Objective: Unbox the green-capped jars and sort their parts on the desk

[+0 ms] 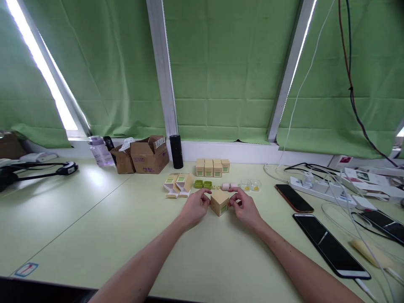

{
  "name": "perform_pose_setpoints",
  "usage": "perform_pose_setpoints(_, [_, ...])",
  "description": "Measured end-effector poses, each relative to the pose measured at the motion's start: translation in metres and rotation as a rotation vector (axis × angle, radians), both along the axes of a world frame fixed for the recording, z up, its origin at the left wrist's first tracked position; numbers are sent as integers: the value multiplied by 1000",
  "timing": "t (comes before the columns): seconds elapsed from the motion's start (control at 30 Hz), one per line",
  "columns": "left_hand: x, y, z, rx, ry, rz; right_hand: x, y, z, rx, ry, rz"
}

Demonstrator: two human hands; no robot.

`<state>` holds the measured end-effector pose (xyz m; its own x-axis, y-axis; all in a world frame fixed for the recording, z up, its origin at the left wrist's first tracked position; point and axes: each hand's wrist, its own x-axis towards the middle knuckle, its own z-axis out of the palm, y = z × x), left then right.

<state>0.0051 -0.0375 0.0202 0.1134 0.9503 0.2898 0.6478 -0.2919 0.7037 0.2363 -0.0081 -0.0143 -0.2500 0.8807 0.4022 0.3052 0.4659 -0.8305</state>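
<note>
A small tan box with a green label stands on the pale green table, turned corner-on to me. My left hand pinches its left side and my right hand pinches its right side, fingers curled against it. Just behind lie two open tan boxes, a green case, small pink pieces and clear blister trays. Farther back stands a row of several shut tan boxes.
Two phones lie at the right, beside a power strip with cables. Cardboard boxes, a black cylinder and a bottle stand at the back left. A black device lies at the far left.
</note>
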Motion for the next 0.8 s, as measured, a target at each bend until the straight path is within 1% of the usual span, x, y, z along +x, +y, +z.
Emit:
perform_pose_setpoints(0.17, [0, -1, 0, 1, -4, -5, 0, 1, -1, 12, -11, 0])
perform_pose_setpoints(0.4, [-1, -1, 0, -45, 17, -31, 0, -4, 4, 7, -29, 5])
perform_pose_setpoints(0.53, [-2, -2, 2, -25, 21, -21, 1, -3, 4, 15, -54, -12])
perform_pose_setpoints(0.67, [-2, 0, -5, -31, -56, -79, 1, 0, 0, 21, -82, -46])
perform_pose_setpoints(0.8, [1, 2, -14, -53, -90, -85, 2, 2, -3, 20, -97, -60])
